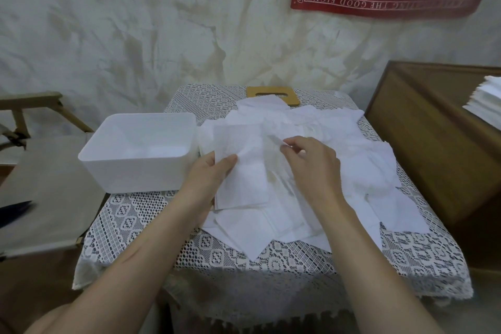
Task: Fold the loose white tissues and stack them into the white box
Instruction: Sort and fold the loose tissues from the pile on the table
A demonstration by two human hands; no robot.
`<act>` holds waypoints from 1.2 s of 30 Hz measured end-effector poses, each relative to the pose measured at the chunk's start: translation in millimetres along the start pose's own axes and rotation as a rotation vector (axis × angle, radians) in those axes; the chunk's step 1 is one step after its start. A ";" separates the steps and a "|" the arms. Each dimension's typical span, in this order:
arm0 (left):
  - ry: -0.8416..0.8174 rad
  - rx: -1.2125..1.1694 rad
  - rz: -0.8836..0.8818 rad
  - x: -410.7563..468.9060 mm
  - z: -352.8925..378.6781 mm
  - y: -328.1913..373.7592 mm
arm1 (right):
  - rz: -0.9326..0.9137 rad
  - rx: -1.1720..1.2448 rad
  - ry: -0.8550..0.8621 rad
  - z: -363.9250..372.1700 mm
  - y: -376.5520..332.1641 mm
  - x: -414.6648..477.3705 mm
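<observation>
We are holding one white tissue [244,184] over the tissue pile [366,163] on the lace tablecloth [271,255]. Our left hand [214,173] is pinching its left edge, thumb on top. Our right hand [311,168] is pinching its upper part with curled fingertips. The white box [130,173] is sitting just left of the pile.

Soft, even, dimmish light; faint shadows, hazy detail, wide-angle bending and blur at edges.
</observation>
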State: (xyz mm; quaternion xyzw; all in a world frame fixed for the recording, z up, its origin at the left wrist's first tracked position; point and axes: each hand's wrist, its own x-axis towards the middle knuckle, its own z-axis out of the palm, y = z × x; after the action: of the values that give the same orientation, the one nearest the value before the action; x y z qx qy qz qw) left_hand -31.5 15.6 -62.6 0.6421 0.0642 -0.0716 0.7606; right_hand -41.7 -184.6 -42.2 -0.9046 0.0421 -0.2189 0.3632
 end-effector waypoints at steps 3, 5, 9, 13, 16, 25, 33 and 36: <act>-0.002 -0.006 0.011 -3.4 -3.3 1.6 | 0.009 0.144 0.007 -8.5 -7.9 -5.8; -0.002 -0.009 0.023 -5.7 -5.9 1.4 | 0.011 0.134 0.001 -13.1 -6.7 -9.9; 0.003 -0.004 0.049 -8.4 -7.9 1.5 | 0.019 0.310 -0.058 -24.3 -10.7 -16.9; 0.017 -0.024 0.052 -9.0 -4.4 3.6 | 0.051 0.750 -0.209 -44.0 -31.7 -25.9; 0.002 -0.028 0.042 -7.0 -3.0 3.3 | 0.101 0.873 -0.280 -44.4 -33.1 -26.2; -0.085 -0.114 0.003 -10.5 6.9 5.9 | 0.173 0.575 -0.204 -12.0 -6.9 -16.6; -0.173 -0.136 0.017 -16.1 8.6 8.0 | 0.275 0.801 -0.280 -8.2 -23.9 -18.8; -0.186 -0.127 0.034 -18.8 9.6 9.1 | 0.296 0.829 -0.275 -2.9 -29.5 -18.3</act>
State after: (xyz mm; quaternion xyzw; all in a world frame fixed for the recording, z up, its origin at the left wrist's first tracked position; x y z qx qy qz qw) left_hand -48.1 8.1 -48.6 0.5841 -0.0133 -0.1137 0.8036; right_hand -61.8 -160.5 -27.1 -0.6880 0.0314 -0.0411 0.7239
